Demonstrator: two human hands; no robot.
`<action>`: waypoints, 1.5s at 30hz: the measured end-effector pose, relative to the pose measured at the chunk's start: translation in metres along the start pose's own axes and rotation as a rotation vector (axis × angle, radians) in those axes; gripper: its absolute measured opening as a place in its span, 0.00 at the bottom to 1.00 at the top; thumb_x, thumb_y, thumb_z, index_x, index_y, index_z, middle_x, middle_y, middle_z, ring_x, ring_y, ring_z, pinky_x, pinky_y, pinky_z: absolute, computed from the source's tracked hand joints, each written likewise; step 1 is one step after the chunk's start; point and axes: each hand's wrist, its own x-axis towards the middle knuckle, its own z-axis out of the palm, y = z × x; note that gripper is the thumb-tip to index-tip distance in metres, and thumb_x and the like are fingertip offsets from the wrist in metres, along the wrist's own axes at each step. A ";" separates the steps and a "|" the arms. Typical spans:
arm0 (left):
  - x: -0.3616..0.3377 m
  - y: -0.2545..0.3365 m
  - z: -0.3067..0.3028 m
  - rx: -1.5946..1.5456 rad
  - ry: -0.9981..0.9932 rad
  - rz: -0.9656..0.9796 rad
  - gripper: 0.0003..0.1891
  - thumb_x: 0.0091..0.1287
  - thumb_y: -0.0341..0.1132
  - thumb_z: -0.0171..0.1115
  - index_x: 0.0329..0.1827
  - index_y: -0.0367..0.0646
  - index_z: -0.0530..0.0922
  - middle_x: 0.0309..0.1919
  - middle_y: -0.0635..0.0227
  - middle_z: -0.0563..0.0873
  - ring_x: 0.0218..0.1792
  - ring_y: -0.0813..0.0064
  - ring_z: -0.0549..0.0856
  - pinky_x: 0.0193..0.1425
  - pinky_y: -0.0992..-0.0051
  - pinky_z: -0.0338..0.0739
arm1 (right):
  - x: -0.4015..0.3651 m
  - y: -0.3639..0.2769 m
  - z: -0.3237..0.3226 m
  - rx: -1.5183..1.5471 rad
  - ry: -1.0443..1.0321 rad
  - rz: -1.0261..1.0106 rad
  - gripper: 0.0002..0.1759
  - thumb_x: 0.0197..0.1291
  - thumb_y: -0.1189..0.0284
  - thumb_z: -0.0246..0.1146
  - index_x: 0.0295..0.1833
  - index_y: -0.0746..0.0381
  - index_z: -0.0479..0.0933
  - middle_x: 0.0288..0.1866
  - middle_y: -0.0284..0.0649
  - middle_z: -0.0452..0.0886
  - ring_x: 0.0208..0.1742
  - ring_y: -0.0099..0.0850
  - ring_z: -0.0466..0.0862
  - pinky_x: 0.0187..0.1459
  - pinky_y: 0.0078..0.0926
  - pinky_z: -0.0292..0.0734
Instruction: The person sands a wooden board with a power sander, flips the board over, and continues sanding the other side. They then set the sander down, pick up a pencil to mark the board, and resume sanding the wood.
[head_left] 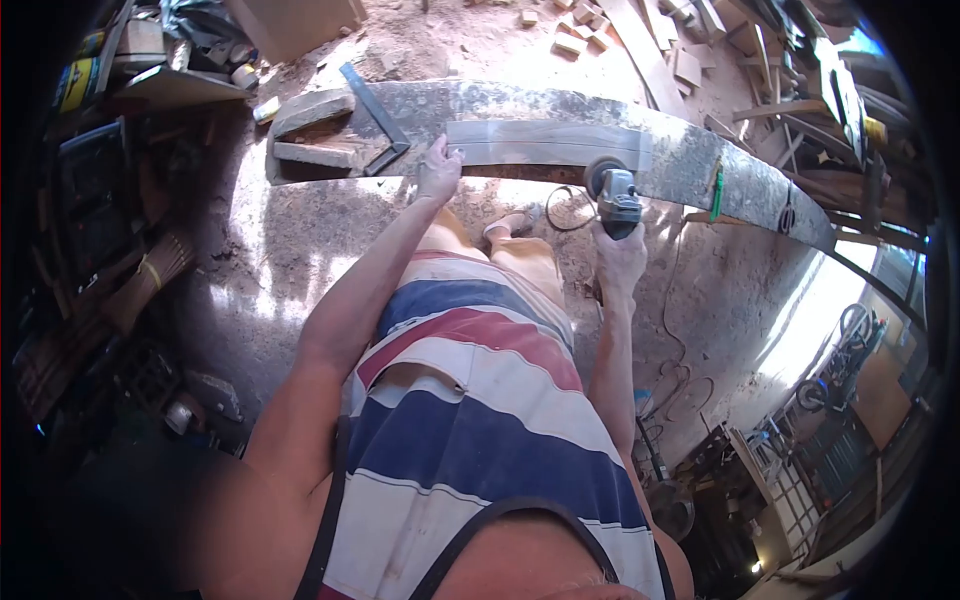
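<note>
My right hand (pixel 620 255) is wrapped round the body of an angle grinder (pixel 620 200), whose round disc meets the near edge of a wooden board (pixel 540 143) close to its right end. The board lies lengthwise along the workbench (pixel 690 180). At the board's left end, my left hand (pixel 439 172) grips it by the corner, fingers bent over the edge. A carpenter's square (pixel 378 112) rests on the bench to the left of that hand, beside a rough wood piece (pixel 316 112).
A green-handled tool (pixel 717 192) and dark scissors (pixel 787 212) hang at the bench's near edge on the right. A cord (pixel 667 315) trails over the floor. Wood offcuts (pixel 575 38) lie scattered beyond the bench, and a bundle of sticks (pixel 150 275) stands left.
</note>
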 end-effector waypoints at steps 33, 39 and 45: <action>0.024 0.083 0.036 1.062 -0.207 0.813 0.56 0.50 0.56 0.92 0.81 0.40 0.75 0.66 0.55 0.86 0.71 0.53 0.83 0.78 0.51 0.73 | 0.061 -0.018 0.035 -0.151 -0.163 -0.285 0.40 0.60 0.49 0.85 0.66 0.62 0.76 0.53 0.53 0.90 0.50 0.54 0.98 0.51 0.53 0.96; 0.027 0.082 0.037 1.085 -0.218 0.810 0.57 0.53 0.58 0.92 0.83 0.40 0.74 0.68 0.53 0.85 0.72 0.51 0.82 0.78 0.50 0.73 | 0.054 -0.003 0.025 -0.131 -0.148 -0.281 0.37 0.60 0.49 0.85 0.62 0.60 0.76 0.51 0.51 0.90 0.50 0.54 0.98 0.51 0.54 0.96; 0.023 0.086 0.035 1.120 -0.218 0.794 0.58 0.51 0.58 0.92 0.83 0.41 0.74 0.67 0.56 0.85 0.72 0.53 0.83 0.79 0.50 0.72 | 0.084 0.023 -0.004 -0.185 -0.101 -0.178 0.38 0.61 0.49 0.85 0.64 0.61 0.78 0.53 0.51 0.92 0.51 0.55 0.98 0.53 0.54 0.96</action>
